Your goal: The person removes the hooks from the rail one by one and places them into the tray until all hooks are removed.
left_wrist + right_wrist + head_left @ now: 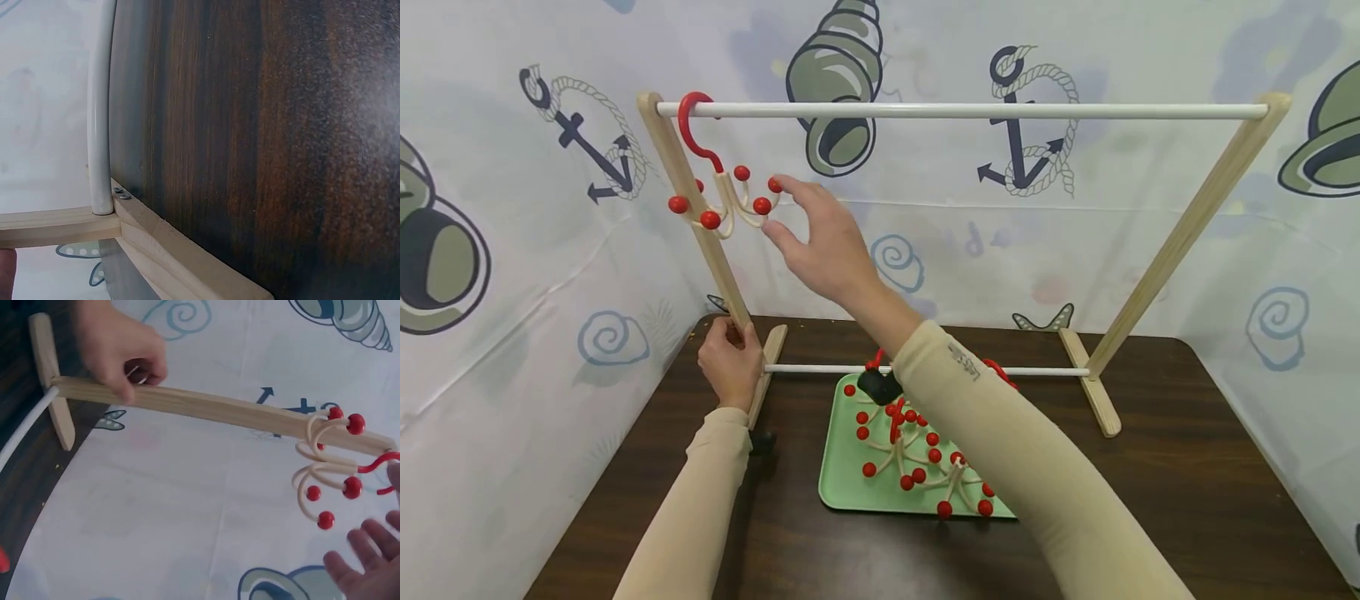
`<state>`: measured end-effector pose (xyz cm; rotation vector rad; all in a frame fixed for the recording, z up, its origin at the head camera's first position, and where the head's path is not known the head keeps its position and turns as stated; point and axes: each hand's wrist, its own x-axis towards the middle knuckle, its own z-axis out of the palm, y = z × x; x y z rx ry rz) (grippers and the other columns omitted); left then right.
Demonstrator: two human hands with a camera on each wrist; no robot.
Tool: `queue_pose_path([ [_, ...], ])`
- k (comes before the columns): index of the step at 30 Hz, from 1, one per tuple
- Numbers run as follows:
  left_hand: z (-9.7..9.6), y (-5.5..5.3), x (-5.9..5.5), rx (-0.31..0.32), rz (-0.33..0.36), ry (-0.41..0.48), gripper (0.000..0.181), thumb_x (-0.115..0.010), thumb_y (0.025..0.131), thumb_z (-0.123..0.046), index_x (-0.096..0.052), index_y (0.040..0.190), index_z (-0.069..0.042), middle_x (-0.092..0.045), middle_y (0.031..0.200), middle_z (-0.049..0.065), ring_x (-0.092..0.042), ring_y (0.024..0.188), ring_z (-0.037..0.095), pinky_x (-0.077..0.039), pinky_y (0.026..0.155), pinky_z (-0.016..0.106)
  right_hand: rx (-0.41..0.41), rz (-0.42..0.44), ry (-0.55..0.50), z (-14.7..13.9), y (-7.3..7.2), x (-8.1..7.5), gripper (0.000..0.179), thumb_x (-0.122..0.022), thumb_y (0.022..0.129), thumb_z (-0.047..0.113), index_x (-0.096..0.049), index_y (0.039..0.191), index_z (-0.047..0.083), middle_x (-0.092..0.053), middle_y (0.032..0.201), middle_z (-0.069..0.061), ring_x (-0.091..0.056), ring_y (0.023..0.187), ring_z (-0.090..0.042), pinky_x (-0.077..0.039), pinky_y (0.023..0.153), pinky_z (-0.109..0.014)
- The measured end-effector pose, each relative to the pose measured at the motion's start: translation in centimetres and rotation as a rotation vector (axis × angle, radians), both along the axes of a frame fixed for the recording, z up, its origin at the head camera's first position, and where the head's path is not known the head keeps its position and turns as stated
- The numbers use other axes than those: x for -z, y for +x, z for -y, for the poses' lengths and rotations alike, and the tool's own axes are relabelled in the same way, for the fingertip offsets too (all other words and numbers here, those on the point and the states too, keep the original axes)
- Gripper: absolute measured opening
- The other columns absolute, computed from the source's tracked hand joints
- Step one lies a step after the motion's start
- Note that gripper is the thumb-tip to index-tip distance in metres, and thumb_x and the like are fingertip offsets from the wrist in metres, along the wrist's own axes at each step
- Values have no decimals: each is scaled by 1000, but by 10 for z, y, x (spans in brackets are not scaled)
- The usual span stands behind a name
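A many-armed hook hanger point(727, 192), with a red hook and cream curved arms tipped with red balls, hangs from the left end of the white upper rod point(925, 111). My right hand point(820, 242) is beside its right-hand balls, thumb and fingers spread. The index fingertip is at one ball; whether it touches cannot be told. In the right wrist view that hand point(375, 565) has spread fingers and grips nothing. Low on the rack's left wooden post point(206, 407), my left hand point(733, 362) grips the wood with curled fingers. Only a sliver of it shows in the left wrist view.
On the dark table point(805, 550), a green tray point(842, 492) carries several similar hangers, partly hidden behind my right forearm. The rack's right post point(1180, 242) slants down to a wooden foot point(1090, 383). A white lower rod point(820, 368) joins both sides. Patterned cloth hangs behind.
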<state>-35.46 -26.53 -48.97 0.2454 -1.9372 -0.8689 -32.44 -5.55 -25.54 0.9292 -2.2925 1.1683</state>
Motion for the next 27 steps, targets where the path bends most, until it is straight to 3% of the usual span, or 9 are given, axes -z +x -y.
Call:
queue_pose_path([
  [7,0,-2,-2,1,-2,1,16,-70,85,-15,-66,91,-1,-67,79,16,-64,71,34,-45,69,53,-90,179,41,37,-16,-25,59,-58,98,29,-36,152,15,-46,148,0,-48,128,-11,-45,92,-20],
  [12,-1,-4,-1,4,-12,0,15,-70,84,-13,-66,90,0,-67,79,16,-65,71,33,-46,69,52,-110,297,61,50,-22,-28,66,-57,99,30,-25,156,19,-40,153,4,-44,132,-10,-45,97,-29],
  [15,-1,-3,0,5,-22,-4,14,-71,84,-12,-66,90,0,-67,78,16,-65,71,34,-46,69,53,-113,360,31,57,-22,-27,65,-58,98,30,-27,155,21,-43,150,5,-50,127,-11,-48,92,-28],
  [18,-1,-3,-1,7,-31,-13,14,-71,84,-12,-66,89,-1,-67,78,16,-64,70,34,-46,68,54,-88,385,-7,61,-20,-26,62,-60,98,30,-33,153,20,-50,144,4,-55,119,-11,-49,87,-25],
  [27,-4,1,0,-18,-8,12,13,-71,85,-12,-65,90,-1,-66,77,15,-63,70,34,-44,69,55,30,358,-44,59,-27,-20,54,-65,94,34,-49,145,22,-60,128,4,-53,109,-9,-49,76,-21],
])
